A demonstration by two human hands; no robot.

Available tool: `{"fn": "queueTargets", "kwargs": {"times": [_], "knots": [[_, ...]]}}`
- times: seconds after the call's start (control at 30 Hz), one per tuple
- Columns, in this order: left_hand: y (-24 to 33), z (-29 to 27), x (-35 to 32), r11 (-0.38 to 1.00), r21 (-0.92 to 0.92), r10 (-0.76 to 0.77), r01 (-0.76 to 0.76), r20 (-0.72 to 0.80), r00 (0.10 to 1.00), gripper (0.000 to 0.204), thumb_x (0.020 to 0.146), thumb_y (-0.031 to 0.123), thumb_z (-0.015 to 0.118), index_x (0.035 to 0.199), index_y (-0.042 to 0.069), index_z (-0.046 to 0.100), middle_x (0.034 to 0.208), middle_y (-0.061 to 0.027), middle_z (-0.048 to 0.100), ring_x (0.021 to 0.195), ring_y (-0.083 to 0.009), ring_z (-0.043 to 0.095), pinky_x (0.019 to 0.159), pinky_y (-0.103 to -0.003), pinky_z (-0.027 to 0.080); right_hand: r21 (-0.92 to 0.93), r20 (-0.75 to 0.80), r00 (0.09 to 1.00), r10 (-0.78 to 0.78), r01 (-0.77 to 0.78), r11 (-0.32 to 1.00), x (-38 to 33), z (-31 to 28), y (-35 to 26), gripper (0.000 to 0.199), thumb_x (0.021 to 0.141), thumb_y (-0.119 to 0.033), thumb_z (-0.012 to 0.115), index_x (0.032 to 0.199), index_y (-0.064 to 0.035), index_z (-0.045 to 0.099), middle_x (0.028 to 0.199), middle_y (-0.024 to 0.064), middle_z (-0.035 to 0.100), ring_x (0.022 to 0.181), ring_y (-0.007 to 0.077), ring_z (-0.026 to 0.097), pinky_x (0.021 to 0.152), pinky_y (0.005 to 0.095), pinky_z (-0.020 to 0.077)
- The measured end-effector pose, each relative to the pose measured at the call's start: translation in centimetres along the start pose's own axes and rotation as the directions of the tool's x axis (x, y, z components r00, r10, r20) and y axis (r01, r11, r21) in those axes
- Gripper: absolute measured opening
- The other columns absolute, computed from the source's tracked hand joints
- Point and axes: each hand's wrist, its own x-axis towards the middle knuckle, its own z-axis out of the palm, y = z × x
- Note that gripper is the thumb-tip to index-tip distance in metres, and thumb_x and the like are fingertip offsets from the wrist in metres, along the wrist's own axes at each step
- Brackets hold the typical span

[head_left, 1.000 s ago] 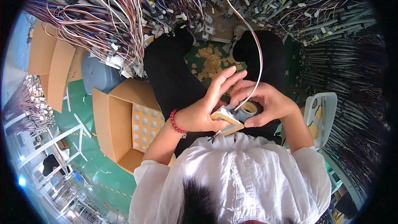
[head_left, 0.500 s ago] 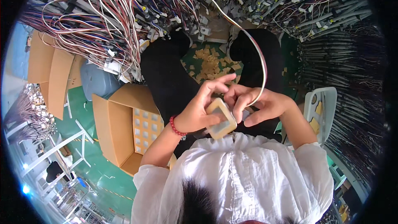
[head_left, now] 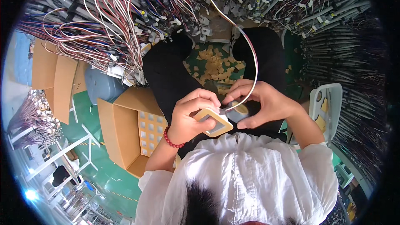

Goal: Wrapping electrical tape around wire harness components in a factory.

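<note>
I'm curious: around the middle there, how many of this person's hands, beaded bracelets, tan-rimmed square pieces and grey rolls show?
Hands: 2, left hand and right hand
Beaded bracelet: 1
Tan-rimmed square piece: 1
Grey roll: 1
Total: 5

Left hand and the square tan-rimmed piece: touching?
Touching. The head view shows it: the left hand holds the square tan-rimmed piece, thumb pressed over its face.

Wire bundles (head_left: 112, 21) ahead of you — cardboard box (head_left: 117, 129) at your left
Frame (head_left: 222, 130) in your left hand (head_left: 188, 117); tape roll (head_left: 234, 116) between it and your right hand (head_left: 271, 103).
</note>
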Motion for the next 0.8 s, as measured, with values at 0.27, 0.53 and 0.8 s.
{"fn": "queueTargets", "kwargs": {"times": [0.27,0.53,0.8], "knots": [[0.1,0.4,0.1,0.965,-0.204,-0.182,0.165,-0.072,0.981,0.027,0.067,-0.011,0.066,0.092,-0.001,0.062,0.100,-0.0135,0.062,0.086,-0.0172,0.062,0.074,-0.029,0.051,0.055,0.246,0.969,-0.028,0.015,0.998,-1.0,-0.9,-1.5,0.052,0.068,-0.013,0.080,0.116,-0.0027,0.061,0.111,0.0091,0.055,0.104,0.0205,0.054,0.090,0.0307,0.0427],[1.1,0.3,1.6,0.476,0.806,0.530,-0.353,0.058,0.846,0.016,0.069,-0.002,0.067,0.084,0.001,0.063,0.084,-0.0061,0.066,0.075,-0.0202,0.063,0.059,-0.027,0.053,0.568,0.129,0.974,0.187,-0.227,0.791,-0.9,-0.7,0.2,0.046,0.070,-0.003,0.076,0.113,0.0032,0.060,0.113,0.0077,0.057,0.107,0.0171,0.053,0.091,0.0308,0.0447],[1.8,0.1,2.3,0.164,0.854,0.491,-0.493,0.363,0.792,0.010,0.075,0.006,0.067,0.079,0.004,0.059,0.086,-0.0075,0.064,0.080,-0.0194,0.061,0.062,-0.028,0.054,0.684,-0.079,0.912,0.402,-0.244,0.687,-0.3,0.9,0.3,0.042,0.085,-0.038,0.064,0.095,0.0022,0.062,0.079,0.0050,0.062,0.069,0.0122,0.060,0.062,0.0290,0.0542]]}}
